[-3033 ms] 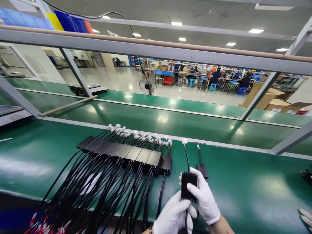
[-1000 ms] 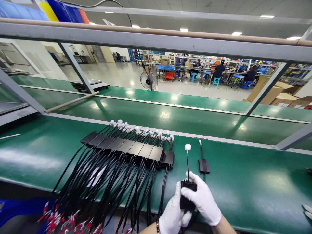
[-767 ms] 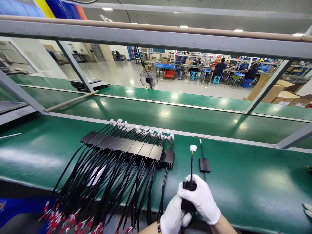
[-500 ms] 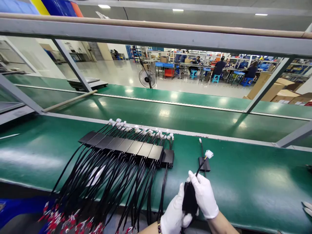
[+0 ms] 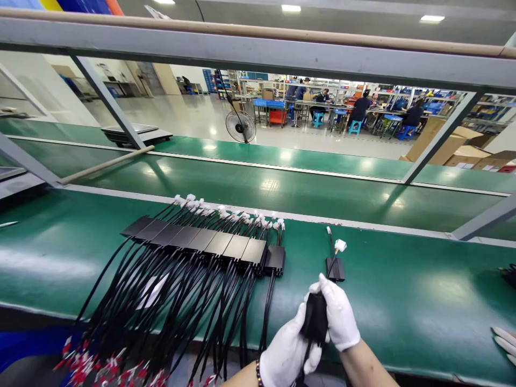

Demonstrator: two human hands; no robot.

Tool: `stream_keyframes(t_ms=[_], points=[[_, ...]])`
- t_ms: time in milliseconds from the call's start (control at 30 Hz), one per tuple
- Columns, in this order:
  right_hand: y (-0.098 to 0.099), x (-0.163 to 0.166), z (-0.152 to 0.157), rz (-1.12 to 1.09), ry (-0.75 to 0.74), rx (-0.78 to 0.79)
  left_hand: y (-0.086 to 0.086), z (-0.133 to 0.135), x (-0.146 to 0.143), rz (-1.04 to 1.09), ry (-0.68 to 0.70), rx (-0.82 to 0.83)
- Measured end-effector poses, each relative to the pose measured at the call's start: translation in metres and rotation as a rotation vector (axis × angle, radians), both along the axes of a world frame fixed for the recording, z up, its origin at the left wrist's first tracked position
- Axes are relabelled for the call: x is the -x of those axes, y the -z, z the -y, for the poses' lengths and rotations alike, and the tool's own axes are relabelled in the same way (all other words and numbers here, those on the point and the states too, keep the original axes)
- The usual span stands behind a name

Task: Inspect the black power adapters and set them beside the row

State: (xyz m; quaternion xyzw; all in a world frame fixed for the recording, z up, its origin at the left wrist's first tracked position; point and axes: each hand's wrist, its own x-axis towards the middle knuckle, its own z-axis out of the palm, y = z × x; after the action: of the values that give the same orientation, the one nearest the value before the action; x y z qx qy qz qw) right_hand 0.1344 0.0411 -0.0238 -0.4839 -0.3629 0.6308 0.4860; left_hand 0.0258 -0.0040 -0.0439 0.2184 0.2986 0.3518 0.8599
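Observation:
Both my hands wear white gloves and hold one black box-shaped module (image 5: 315, 318) with cables above the bench's near edge. My left hand (image 5: 284, 349) is closed around its left side and lower end, fingers beneath. From the right, my right hand (image 5: 341, 317) grips the upper end and side. A black lead rises from the module's top to a white connector (image 5: 341, 245). Just behind that lead, a similar smaller-looking black module (image 5: 335, 270) lies on the bench. The lower cable of the held module runs down past my left hand, partly hidden.
Several black modules (image 5: 193, 237) lie in a row on the green bench (image 5: 403, 301), their cables hanging over the front edge with red and white ends (image 5: 92, 365). A short stack (image 5: 275, 259) adjoins them. White glove fingers (image 5: 504, 341) show at right. A grey frame (image 5: 258, 51) spans overhead.
The held module has tilted slightly and risen a little in my hands. Its white connector has moved down and left, nearer the module on the bench. The whole view has shifted slightly.

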Motion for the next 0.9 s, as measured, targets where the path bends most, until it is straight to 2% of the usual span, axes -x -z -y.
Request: stream_keyframes(t_ms=[100, 167, 300, 433, 567, 700, 800, 900], points=[[0.007, -0.003, -0.006, -0.271, 0.046, 0.026, -0.004, 0.0, 0.002, 0.101, -0.077, -0.121], [0.008, -0.006, -0.008, -0.361, 0.036, -0.022, -0.005, 0.0, 0.003, 0.043, -0.098, -0.161], [0.006, -0.007, -0.008, -0.447, -0.011, -0.063, 0.001, 0.002, 0.002, -0.125, -0.131, -0.204], [0.004, -0.006, -0.007, -0.467, -0.014, -0.027, 0.004, 0.003, 0.0, -0.138, -0.152, -0.198], [0.005, -0.005, -0.008, -0.5, -0.007, -0.023, -0.002, 0.002, 0.0, -0.143, -0.166, -0.18], [0.001, -0.006, -0.007, -0.616, -0.001, 0.002, -0.004, 0.003, 0.001, -0.172, -0.079, -0.132], [-0.003, -0.01, -0.008, -0.56, -0.021, -0.004, -0.002, 0.002, 0.0, -0.278, -0.01, -0.12], [-0.002, -0.016, -0.012, -0.373, 0.005, -0.009, -0.005, 0.0, -0.001, -0.372, -0.102, -0.099]])
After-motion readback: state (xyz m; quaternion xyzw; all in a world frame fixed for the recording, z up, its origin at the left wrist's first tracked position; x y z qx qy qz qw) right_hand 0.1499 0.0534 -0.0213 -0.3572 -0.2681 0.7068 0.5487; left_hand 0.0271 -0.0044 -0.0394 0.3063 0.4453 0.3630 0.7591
